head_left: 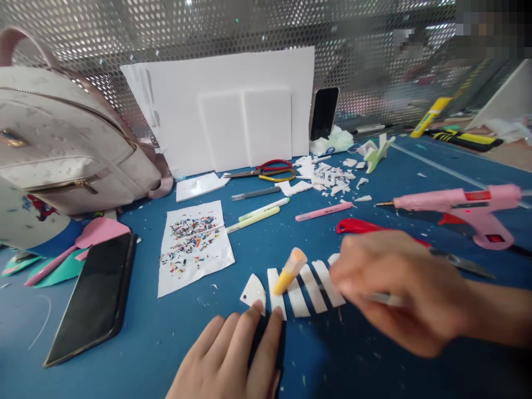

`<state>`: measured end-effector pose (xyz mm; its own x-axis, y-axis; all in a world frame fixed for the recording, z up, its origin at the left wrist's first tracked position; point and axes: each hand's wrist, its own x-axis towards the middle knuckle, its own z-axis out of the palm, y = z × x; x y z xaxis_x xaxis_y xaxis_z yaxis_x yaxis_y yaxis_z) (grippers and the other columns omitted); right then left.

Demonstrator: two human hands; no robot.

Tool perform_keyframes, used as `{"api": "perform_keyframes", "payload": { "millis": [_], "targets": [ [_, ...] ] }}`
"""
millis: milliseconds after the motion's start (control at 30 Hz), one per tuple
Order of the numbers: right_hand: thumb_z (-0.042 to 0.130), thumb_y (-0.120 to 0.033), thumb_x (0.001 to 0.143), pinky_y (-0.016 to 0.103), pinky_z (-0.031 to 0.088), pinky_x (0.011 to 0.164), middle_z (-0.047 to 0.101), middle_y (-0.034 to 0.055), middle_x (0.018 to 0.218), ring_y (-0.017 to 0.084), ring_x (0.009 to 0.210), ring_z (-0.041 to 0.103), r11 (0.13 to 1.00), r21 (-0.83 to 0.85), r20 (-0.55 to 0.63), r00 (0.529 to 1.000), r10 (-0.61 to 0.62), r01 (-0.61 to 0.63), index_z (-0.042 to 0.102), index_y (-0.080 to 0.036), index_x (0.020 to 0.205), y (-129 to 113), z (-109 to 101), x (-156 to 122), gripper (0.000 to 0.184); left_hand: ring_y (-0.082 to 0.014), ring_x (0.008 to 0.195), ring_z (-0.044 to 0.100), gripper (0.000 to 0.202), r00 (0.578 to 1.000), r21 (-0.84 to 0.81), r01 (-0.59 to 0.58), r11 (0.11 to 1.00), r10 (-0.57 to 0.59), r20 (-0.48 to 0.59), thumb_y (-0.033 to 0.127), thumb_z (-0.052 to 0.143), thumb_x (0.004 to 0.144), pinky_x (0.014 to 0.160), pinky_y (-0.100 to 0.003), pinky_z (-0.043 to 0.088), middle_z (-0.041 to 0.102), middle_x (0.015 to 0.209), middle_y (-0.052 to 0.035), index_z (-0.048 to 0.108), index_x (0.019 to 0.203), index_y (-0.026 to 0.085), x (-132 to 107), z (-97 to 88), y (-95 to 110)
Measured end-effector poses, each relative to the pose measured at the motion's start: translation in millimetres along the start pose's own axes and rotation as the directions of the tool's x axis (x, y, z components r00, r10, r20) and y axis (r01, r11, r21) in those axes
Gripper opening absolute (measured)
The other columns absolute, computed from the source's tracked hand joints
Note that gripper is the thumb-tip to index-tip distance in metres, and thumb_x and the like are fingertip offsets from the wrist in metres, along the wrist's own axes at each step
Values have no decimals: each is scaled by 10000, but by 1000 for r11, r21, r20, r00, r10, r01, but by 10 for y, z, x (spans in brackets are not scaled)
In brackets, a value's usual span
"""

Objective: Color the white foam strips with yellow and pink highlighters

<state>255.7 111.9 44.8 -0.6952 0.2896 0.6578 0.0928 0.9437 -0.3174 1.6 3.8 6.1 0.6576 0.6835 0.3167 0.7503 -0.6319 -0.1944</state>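
My left hand [235, 354] lies flat at the bottom edge, fingers stretched out, with fingertips pressing on a rounded white foam piece [252, 290] and the first of several white foam strips [307, 288] laid side by side on the blue mat. My right hand [394, 288] is blurred and closed around a thin pen-like tool [384, 299] held over the right end of the strips. A yellow marker cap [290, 271] rests on the strips between the two hands.
A phone [95, 296] lies at the left beside a pink paddle [83, 238] and a backpack [62, 144]. A sheet with coloured bits [193, 246], pens [257, 213], red scissors [357, 226], a pink glue gun [461, 210] and white foam boards [233, 111] surround the work.
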Motion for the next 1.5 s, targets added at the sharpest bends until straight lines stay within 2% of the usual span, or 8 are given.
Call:
{"api": "perform_keyframes", "payload": {
  "millis": [167,333,500,600,833,1100,1233,1500],
  "targets": [
    [366,-219,981,284,371,572,505,-13,662,140,559,473,872,-201,0,891,455,-445,442,-218,841,245,-144,141,159,-227,865,686,413,1000,-44,-27,999,27,2,235,386,1007,638,-301,578,671,1110,-148,521,1380,120,5,-10,-26],
    [500,-287,934,274,328,570,624,72,966,186,754,567,713,-595,70,860,505,-370,562,-184,950,396,-118,192,122,-239,884,680,412,1000,-59,-21,998,21,-9,234,427,974,659,-323,587,666,1118,-151,542,1352,120,11,-25,-33],
    [601,-275,897,255,421,662,631,38,1010,157,792,578,894,-174,343,826,447,-412,587,-216,1135,102,-40,313,246,-248,881,678,416,999,-29,-32,999,32,-12,223,429,962,660,-339,586,668,1122,-154,550,1345,114,6,-25,-25],
    [673,-352,881,248,440,703,644,36,1048,141,812,583,872,56,452,791,412,-486,638,-201,1037,-53,54,392,220,-250,865,675,426,999,-13,-40,999,40,-9,233,427,961,653,-350,585,666,1132,-158,547,1351,112,-4,-21,-22],
    [576,-375,964,265,423,682,690,42,901,139,754,587,829,154,371,809,456,-538,699,-156,920,-9,221,386,255,-248,870,672,420,999,-24,-42,999,42,-15,217,441,954,666,-351,584,666,1117,-158,556,1342,105,-12,-18,-21],
    [613,-435,926,248,455,618,687,44,832,154,739,621,628,301,363,695,620,-718,685,-135,950,132,257,372,310,-242,876,674,426,999,-54,-31,998,30,-11,228,453,957,683,-347,584,661,1127,-151,544,1359,117,-15,-15,-27],
    [599,-426,935,238,421,575,672,38,813,135,684,587,658,274,315,712,628,-702,683,-137,943,111,226,389,301,-241,884,673,423,999,-52,-35,998,35,-9,228,454,959,688,-340,583,662,1132,-152,545,1357,116,-3,-16,-31],
    [537,-313,986,255,424,722,698,36,920,133,779,610,889,149,348,865,362,-432,670,-163,907,-67,217,333,215,-235,862,666,428,999,-51,-35,998,35,-5,235,454,954,683,-345,584,665,1128,-154,556,1351,113,-17,0,-31]
  ]
}}
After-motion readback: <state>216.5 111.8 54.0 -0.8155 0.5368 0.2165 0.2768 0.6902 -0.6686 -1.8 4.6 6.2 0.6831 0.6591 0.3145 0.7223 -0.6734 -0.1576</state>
